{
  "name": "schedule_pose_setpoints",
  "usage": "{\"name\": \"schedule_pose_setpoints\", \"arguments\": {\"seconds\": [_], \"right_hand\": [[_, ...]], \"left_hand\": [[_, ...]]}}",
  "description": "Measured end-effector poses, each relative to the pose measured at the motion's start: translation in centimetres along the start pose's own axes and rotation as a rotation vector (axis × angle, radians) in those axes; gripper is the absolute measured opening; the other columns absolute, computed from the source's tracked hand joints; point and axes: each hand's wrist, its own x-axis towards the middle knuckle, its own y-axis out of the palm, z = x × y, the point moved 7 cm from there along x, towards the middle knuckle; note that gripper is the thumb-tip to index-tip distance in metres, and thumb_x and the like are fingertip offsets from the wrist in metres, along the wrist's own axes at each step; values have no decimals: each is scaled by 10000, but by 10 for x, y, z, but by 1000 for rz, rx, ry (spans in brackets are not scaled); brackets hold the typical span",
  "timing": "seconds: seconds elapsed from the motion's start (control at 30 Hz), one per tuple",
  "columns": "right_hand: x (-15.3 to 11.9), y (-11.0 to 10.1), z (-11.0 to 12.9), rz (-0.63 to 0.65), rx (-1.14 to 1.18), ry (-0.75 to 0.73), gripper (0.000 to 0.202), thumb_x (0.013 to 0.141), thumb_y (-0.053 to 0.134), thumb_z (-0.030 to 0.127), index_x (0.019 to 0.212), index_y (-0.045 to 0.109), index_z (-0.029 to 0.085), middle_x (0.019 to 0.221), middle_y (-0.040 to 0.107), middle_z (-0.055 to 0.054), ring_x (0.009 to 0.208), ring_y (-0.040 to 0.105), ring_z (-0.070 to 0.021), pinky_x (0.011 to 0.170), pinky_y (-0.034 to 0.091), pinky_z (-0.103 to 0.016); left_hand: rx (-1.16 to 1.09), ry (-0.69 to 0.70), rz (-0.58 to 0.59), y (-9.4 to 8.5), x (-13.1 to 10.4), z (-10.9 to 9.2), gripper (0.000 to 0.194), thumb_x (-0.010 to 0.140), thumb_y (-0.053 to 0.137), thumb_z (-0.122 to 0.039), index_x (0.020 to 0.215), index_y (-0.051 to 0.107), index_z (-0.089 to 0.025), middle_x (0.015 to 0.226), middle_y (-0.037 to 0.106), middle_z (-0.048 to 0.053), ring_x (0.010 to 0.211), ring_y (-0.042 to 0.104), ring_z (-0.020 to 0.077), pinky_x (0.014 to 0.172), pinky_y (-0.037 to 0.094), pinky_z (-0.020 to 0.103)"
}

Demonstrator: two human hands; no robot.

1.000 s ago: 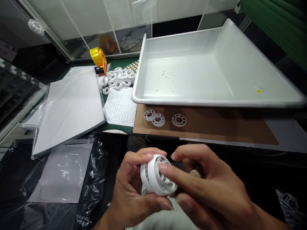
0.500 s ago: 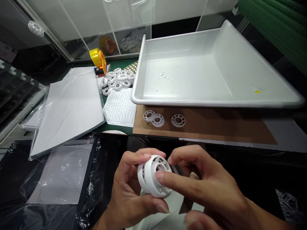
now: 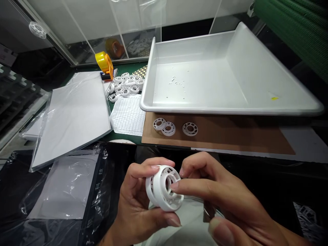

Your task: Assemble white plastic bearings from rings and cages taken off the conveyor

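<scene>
My left hand (image 3: pixel 139 201) is closed around two white slotted plastic rings (image 3: pixel 164 189) held face to back, thumb below and fingers above. The front ring shows a raised central hub and open slots. My right hand (image 3: pixel 225 198) is at the right of the rings, its index fingertip at the central hub. A small metal blade (image 3: pixel 208 211) shows beneath the right fingers, near the thumb; the rest of it is hidden by the hand. Three similar loose rings (image 3: pixel 190 129) lie on the brown board (image 3: pixel 230 135) beyond my hands.
A large white tray (image 3: pixel 200 111) with small white scraps stands on the bench. Left of it are several piled white rings (image 3: pixel 125 91), a printed grid sheet (image 3: pixel 129 116), a yellow tape roll (image 3: pixel 101 61) and plastic-wrapped white sheets (image 3: pixel 77 116). Black plastic (image 3: pixel 107 191) lies lower left.
My right index finger has shifted slightly right and up along the hub, and the right thumb has moved right. The blade has shifted right. My left hand stays nearly still, still holding the rings.
</scene>
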Motion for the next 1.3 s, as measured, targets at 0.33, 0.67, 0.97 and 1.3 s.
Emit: {"name": "schedule_pose_setpoints", "arguments": {"seconds": [0.33, 0.67, 0.97, 1.3], "right_hand": [[14, -16, 8, -25, -352, -100, 285, 1167, 520, 273, 1387, 693, 220, 1105, 622, -54, 1010, 619, -184, 799, 563, -253], [14, -9, 11, 52, -549, -158, 270, 1161, 534, 238, 1306, 748, 158, 1028, 610, -93, 921, 596, -206, 743, 522, -303], [17, -10, 13, 98, -582, -147, 266, 1142, 540, 207, 1269, 769, 157, 1020, 625, -104, 836, 620, -203, 671, 525, -296], [6, -8, 13, 38, -644, -201, 271, 1169, 512, 213, 1360, 704, 199, 1174, 557, -80, 715, 581, -121, 649, 470, -282]], "left_hand": [[-75, -84, -35, -3, -8, 9, 512, 781, 939, -466, 1211, 722, -293, 1216, 795, 93, 928, 763, 200, 778, 618, 248], [-136, -159, 9, 0, -11, 9, 541, 768, 954, -440, 1254, 745, -327, 1109, 812, 67, 881, 782, 220, 768, 630, 279], [-172, -154, 39, 4, -11, 10, 554, 758, 968, -415, 1260, 757, -314, 1092, 818, 65, 895, 789, 225, 774, 629, 272], [-229, -206, 45, 6, -9, 12, 506, 757, 969, -404, 1215, 772, -316, 1022, 829, 56, 857, 807, 210, 724, 601, 218]]}}
